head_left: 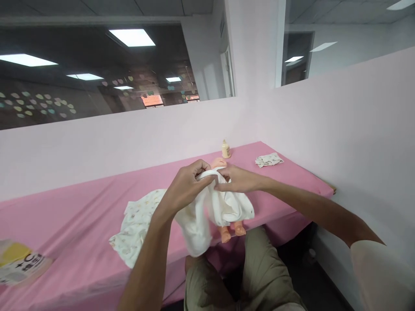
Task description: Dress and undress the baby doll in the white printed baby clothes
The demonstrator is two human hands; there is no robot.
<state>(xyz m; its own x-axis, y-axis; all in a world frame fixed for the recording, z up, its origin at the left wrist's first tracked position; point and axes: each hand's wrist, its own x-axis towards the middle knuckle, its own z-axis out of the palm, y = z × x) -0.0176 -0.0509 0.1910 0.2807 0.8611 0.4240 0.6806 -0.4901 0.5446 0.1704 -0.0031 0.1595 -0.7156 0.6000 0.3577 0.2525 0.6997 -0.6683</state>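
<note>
A baby doll (219,163) lies on its back on the pink-covered table, its head toward the wall and its bare feet at the near edge. White baby clothing (197,224) covers its body, and one part hangs over the table's edge. My left hand (189,183) pinches the upper edge of this white cloth just below the doll's head. From the other side, my right hand (238,178) is closed on the same clothing near the doll's neck; its fingertips are partly hidden. The doll's arms are out of sight under the cloth.
A printed white baby garment (138,220) lies spread to the left. A bottle with printed lettering (24,263) lies at the far left. Near the wall stands a small cream pump bottle (226,149), with a folded printed cloth (269,160) to its right.
</note>
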